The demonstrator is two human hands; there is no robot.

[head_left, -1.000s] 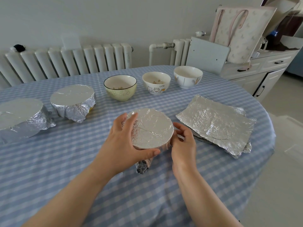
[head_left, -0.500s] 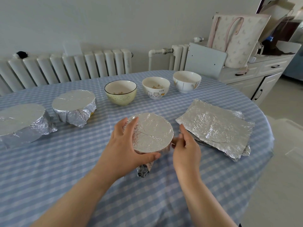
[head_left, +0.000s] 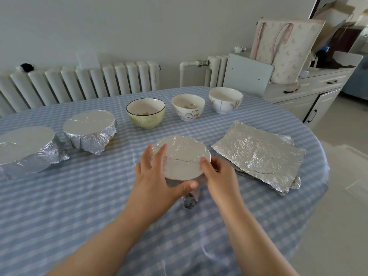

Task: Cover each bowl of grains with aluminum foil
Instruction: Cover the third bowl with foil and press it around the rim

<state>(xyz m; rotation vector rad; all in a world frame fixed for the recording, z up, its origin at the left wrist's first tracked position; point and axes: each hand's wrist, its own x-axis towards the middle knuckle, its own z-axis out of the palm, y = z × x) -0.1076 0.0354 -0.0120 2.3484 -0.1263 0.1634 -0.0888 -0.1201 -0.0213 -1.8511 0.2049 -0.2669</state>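
A foil-covered bowl (head_left: pixel 182 156) sits at the table's middle, between my hands. My left hand (head_left: pixel 154 182) wraps its left and near side, fingers on the rim and thumb curled under the front. My right hand (head_left: pixel 218 176) presses the foil against the bowl's right side, its fingertips curled on the rim. Two more foil-covered bowls (head_left: pixel 90 127) (head_left: pixel 25 146) stand to the left. Three uncovered bowls stand behind in a row: a yellow-green one (head_left: pixel 146 113), a white cat-print one (head_left: pixel 188 107), and a white one (head_left: pixel 225 99). Grains show in the first two.
A stack of crumpled foil sheets (head_left: pixel 258 156) lies to the right of my right hand. The round table carries a blue checked cloth (head_left: pixel 79 196). Radiators (head_left: pixel 83 82) line the wall behind, and a white cabinet (head_left: pixel 310 92) with a bag stands at the back right.
My right hand has slid up against the bowl's right side, fingertips now on the rim. My left hand keeps its hold. The view has tilted slightly.
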